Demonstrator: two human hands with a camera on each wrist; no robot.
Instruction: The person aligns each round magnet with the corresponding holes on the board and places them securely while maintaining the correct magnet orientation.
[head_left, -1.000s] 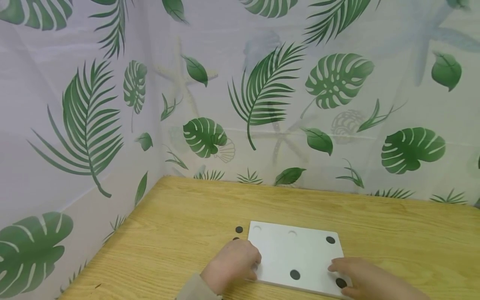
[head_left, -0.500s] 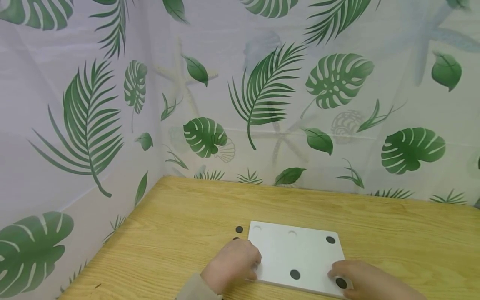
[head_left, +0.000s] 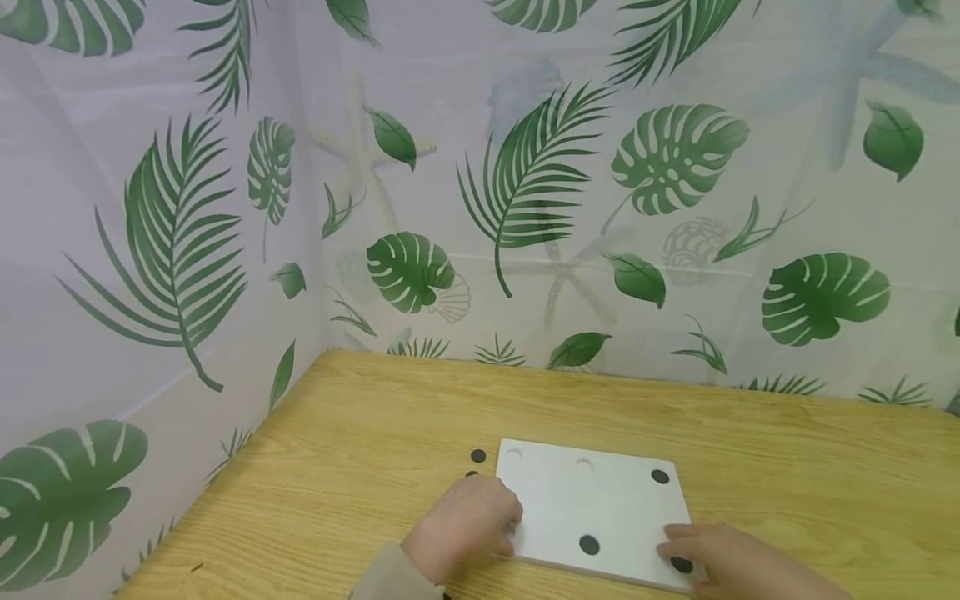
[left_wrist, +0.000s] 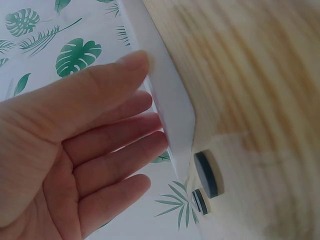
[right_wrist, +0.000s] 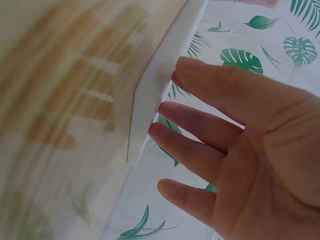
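Observation:
A flat white rectangular board [head_left: 592, 508] with round recesses lies on the table. Black discs sit in its far right recess, middle of the near edge [head_left: 589, 545] and near right corner [head_left: 681, 565]. My left hand [head_left: 471, 521] rests its fingertips on the near left part, hiding that corner; something dark shows beneath its fingers. At the near right corner, my right hand [head_left: 731, 557] touches the board's surface around the disc there and partly covers it. Both wrist views show relaxed, gently bent fingers meeting the white board [left_wrist: 170, 95], with my right hand [right_wrist: 225, 135] spread.
Two loose black discs, one of them the far disc [head_left: 478, 456], lie on the wooden table [head_left: 375, 433] just left of the board. Two shallow recesses along the board's far edge hold no disc. A leaf-printed white cloth [head_left: 570, 208] stands behind and at the left.
My right hand's fingers have shifted slightly over the near right disc and now cover part of it. My left hand and the board have stayed in place.

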